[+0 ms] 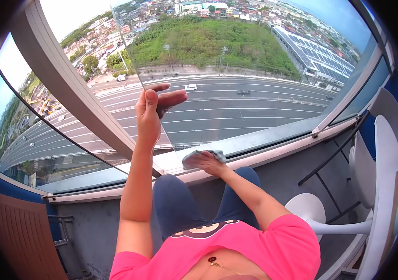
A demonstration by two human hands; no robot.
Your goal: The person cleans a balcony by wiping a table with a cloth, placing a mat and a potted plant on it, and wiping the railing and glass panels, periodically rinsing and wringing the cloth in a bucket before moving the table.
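My left hand (151,109) is raised at the upright edge of a clear glass pane (217,112), its thumb on one side and its fingers round the other. Lower down, my right hand (210,164) lies over a grey cloth (192,160) and presses it near the bottom of the pane, just above the sill. The fingertips rest on the cloth, and the palm hides part of it.
A thick window post (73,79) stands left of the pane. The pinkish sill (255,161) runs across before my knees. White chairs (390,154) and a black folding frame (322,179) are at the right, a brown slatted panel (19,233) at the lower left. Outside lies a highway.
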